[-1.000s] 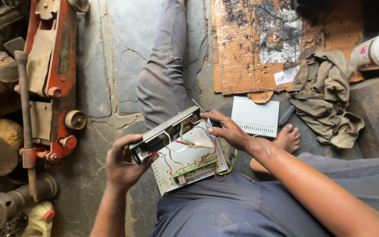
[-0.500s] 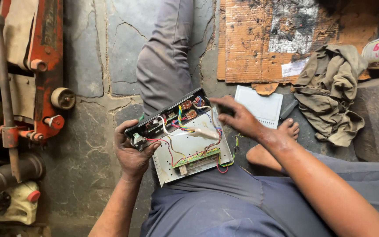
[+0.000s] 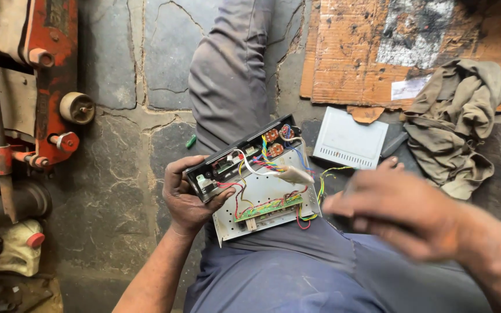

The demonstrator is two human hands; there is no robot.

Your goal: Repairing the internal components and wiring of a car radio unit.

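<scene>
My left hand [image 3: 188, 200] grips the left end of an opened electronic box [image 3: 262, 194], a flat metal chassis resting on my lap. Inside it are a green circuit board, small copper coils and red, yellow, blue and green wires. My right hand [image 3: 392, 213] hovers to the right of the box, off it, blurred by motion. Its fingers look loosely curled, and I cannot tell if they hold anything. The box's white vented cover [image 3: 349, 142] lies on the floor just beyond, near my bare foot.
My grey-trousered leg [image 3: 227, 69] stretches across the cracked stone floor. A red floor jack [image 3: 53, 75] with a long handle stands at the left. Torn cardboard [image 3: 355, 52] and a crumpled khaki rag [image 3: 453, 127] lie at the right. A small green piece [image 3: 191, 141] lies on the floor.
My right hand has left the wires inside the box and swung out to the right. My left hand still holds the box. The view has shifted closer.
</scene>
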